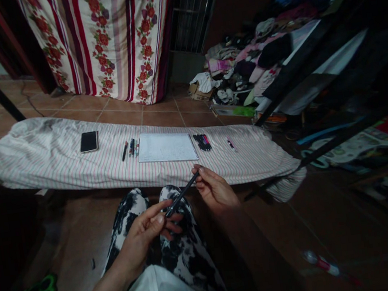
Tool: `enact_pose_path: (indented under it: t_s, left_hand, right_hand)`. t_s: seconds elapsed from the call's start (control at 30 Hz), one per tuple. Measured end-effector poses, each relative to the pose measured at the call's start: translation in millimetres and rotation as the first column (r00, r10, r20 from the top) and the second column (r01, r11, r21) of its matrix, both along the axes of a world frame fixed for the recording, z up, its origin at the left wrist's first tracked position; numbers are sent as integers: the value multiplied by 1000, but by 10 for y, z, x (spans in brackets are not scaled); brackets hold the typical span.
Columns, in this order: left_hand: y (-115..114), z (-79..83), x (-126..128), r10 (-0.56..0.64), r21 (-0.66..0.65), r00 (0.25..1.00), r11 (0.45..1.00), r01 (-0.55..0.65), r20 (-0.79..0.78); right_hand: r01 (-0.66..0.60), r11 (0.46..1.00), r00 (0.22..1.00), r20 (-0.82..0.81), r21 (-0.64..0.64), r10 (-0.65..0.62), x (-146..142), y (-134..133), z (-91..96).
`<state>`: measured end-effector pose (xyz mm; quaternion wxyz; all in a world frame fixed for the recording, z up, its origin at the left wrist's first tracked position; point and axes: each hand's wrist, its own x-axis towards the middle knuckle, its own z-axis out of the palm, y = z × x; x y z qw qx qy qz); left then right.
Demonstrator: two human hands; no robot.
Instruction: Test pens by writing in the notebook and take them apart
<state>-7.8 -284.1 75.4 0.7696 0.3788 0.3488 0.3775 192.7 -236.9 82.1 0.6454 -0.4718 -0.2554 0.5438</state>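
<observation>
Fingertips (197,169) of my right hand (215,189) are pinched together on the upper end of a slim black pen (182,194), while the fingers of my left hand (144,237) curl closed around its lower end. The pen spans the gap between both hands, tilted above my black-and-white patterned trousers (186,257). Correct practice: support the barrel at both ends and keep each pinch firm. Beyond the hands lie a striped cloth (74,164), a spiral notebook (166,147) and grouped pens (201,142).
</observation>
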Motion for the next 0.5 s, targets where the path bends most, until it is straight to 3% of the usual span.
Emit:
enact_pose_path:
  t_s: [0.23,0.5]
  left_hand:
    - [-23,39,43,60,52,997,997,-58,-46]
    - [-82,83,83,59,110,998,992,-60,14]
  right_hand:
    - [-16,999,988,-155,-43,10,-52,13,-19]
    - [-75,997,975,-210,-25,68,-73,-19,77]
